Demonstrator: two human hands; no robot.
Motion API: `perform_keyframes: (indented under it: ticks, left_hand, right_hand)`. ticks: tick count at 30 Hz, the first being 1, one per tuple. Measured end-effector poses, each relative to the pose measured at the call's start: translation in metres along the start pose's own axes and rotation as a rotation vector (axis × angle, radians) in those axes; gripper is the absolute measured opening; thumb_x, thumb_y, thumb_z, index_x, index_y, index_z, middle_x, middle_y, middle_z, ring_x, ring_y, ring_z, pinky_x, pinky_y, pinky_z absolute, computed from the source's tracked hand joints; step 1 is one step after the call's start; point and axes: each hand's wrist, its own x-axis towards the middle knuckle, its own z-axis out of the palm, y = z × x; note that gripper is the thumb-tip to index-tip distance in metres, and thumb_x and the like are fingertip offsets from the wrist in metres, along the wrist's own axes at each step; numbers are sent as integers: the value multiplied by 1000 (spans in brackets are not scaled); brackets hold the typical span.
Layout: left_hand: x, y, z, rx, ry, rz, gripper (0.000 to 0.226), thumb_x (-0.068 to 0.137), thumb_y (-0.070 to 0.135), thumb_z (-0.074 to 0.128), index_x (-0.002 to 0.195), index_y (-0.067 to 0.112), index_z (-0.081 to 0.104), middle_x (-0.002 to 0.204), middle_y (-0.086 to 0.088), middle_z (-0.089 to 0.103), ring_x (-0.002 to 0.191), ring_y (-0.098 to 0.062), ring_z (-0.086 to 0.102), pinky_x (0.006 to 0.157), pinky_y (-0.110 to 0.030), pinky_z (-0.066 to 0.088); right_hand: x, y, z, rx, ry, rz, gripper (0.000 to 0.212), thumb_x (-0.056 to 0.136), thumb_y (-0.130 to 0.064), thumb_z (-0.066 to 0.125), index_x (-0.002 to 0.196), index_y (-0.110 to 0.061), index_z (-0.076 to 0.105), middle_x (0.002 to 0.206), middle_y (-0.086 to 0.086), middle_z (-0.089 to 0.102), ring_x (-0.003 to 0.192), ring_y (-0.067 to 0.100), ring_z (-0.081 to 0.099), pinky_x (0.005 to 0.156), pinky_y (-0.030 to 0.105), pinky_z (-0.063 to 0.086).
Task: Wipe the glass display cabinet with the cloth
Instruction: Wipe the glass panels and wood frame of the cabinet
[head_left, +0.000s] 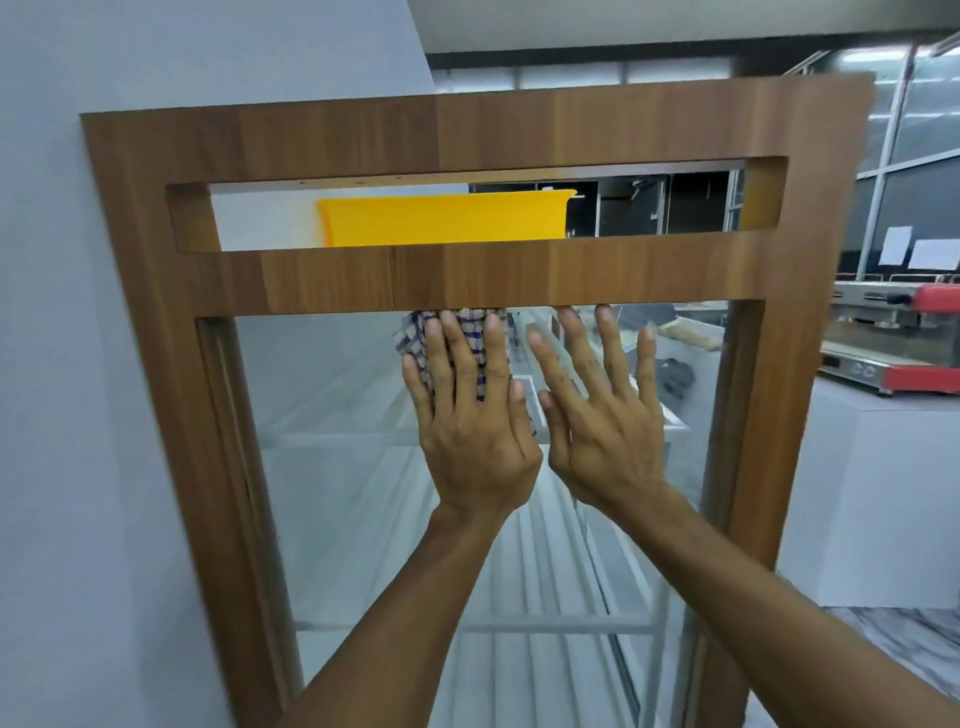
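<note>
Cloth (470, 343) lies pinned flat under left hand (470, 415) at pane (332, 441) top edge, spreading pressure. Right hand (602, 415), fingers splayed and empty, presses bare glass, likely bracing.

We count one left hand (475, 441), one right hand (608, 436), one cloth (413, 338), one cabinet (467, 135), one yellow tub (441, 218), one red machine (904, 332)
</note>
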Motion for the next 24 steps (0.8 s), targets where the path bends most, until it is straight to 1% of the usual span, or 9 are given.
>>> perform_keyframes:
  ticks: [3, 5, 8, 12, 15, 17, 20, 22, 24]
  left_hand:
    - [-2, 22, 7, -21, -12, 57, 52, 109, 29, 35, 158, 12, 29, 166, -20, 24, 157, -32, 13, 128, -55, 10]
    - [-3, 33, 12, -12, -11, 30, 54, 108, 28, 38, 158, 12, 29, 166, -20, 23, 157, -33, 13, 128, -54, 9]
    - [-4, 51, 17, -10, -29, 48, 54, 108, 28, 37, 158, 12, 29, 166, -21, 23, 157, -33, 13, 128, -56, 9]
    - [-5, 74, 24, -16, -30, 50, 55, 107, 26, 39, 158, 11, 29, 166, -22, 23, 157, -34, 14, 127, -58, 10]
    - [-7, 83, 28, 5, -41, 41, 56, 106, 27, 39, 159, 11, 27, 166, -22, 23, 157, -35, 14, 127, -59, 11]
    - [-7, 96, 32, 9, -44, 69, 55, 107, 28, 37, 159, 11, 28, 166, -22, 23, 157, -32, 11, 127, -57, 10]
    - [-8, 122, 42, -4, -39, 51, 55, 108, 29, 34, 159, 11, 27, 167, -22, 21, 158, -29, 8, 128, -56, 8]
    - [-9, 134, 46, -8, -48, 7, 56, 107, 30, 32, 160, 11, 25, 167, -22, 19, 158, -30, 7, 128, -55, 6]
    - [-10, 145, 50, -11, -84, 39, 57, 107, 30, 31, 160, 11, 24, 168, -20, 14, 159, -30, 4, 128, -55, 4]
  right_hand:
    - [-5, 22, -8, -23, -3, -17, 52, 110, -38, 32, 160, -25, 28, 167, 9, 22, 157, 32, 11, 126, 57, 0]
    - [-10, 33, -11, -25, -6, -5, 52, 110, -39, 31, 159, -24, 30, 167, 9, 22, 157, 32, 9, 126, 57, 1]
    - [-17, 47, -16, -15, -14, 19, 53, 109, -39, 32, 160, -23, 26, 168, 9, 18, 157, 31, 7, 126, 58, 4]
    - [-22, 60, -25, -19, 21, 71, 57, 107, -34, 41, 159, -11, 30, 167, 13, 18, 158, 26, -4, 128, 51, -2]
    - [-28, 73, -35, 10, 88, 96, 56, 106, -25, 44, 156, -3, 34, 164, 16, 27, 157, 26, 1, 128, 53, 5]
    - [-32, 86, -41, 52, 102, 84, 53, 107, -23, 37, 155, -1, 32, 163, 18, 31, 156, 26, 7, 128, 54, 8]
    - [-36, 103, -49, 116, 101, 88, 53, 110, -26, 23, 155, 2, 27, 163, 20, 27, 154, 29, 17, 129, 48, 8]
    - [-39, 117, -53, 140, 94, 105, 55, 109, -26, 27, 155, 3, 24, 164, 21, 23, 155, 31, 16, 128, 48, 9]
    - [-42, 132, -54, 148, 73, 87, 59, 108, -29, 31, 157, 2, 21, 166, 19, 18, 156, 30, 12, 128, 51, 11]
